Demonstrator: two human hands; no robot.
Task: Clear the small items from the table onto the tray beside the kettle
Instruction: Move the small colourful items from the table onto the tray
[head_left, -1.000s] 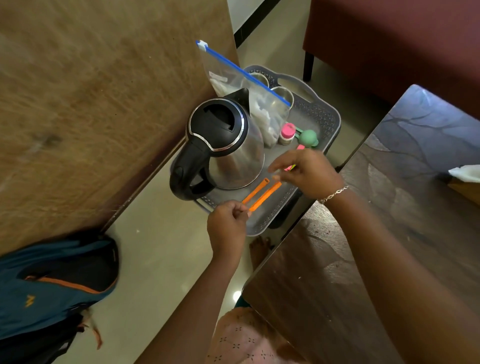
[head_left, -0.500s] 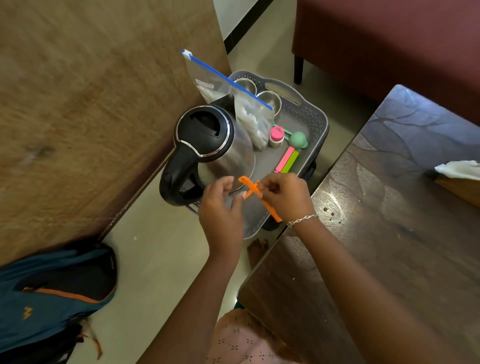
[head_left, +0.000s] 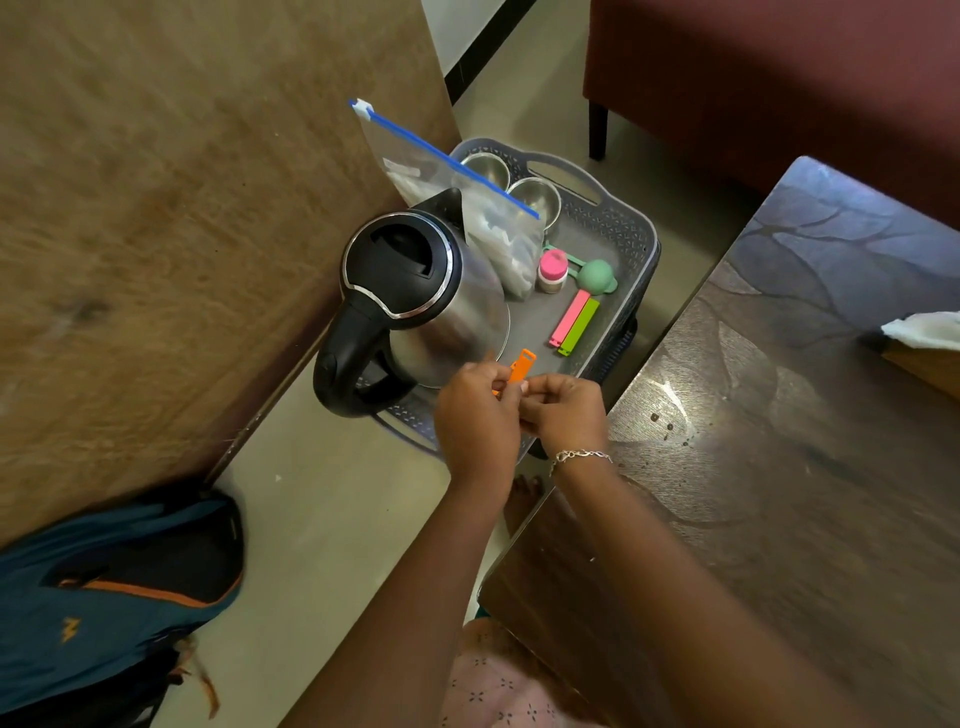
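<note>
Both hands, the left hand (head_left: 475, 410) and the right hand (head_left: 563, 410), pinched one orange clip (head_left: 521, 368) together above the near end of the grey tray (head_left: 631, 244), just beside the kettle (head_left: 415, 301).

The one sign to be made out is a small yellow-orange emblem (head_left: 70, 630), a jagged mark shaped like a W or an M, on the blue fabric of the backpack (head_left: 130, 571) lying on the floor at the lower left. A white label patch (head_left: 402, 169) shows through the clear zip bag (head_left: 483, 228) standing in the grey tray (head_left: 618, 234), but whatever is printed on it is too small and blurred to read.
</note>
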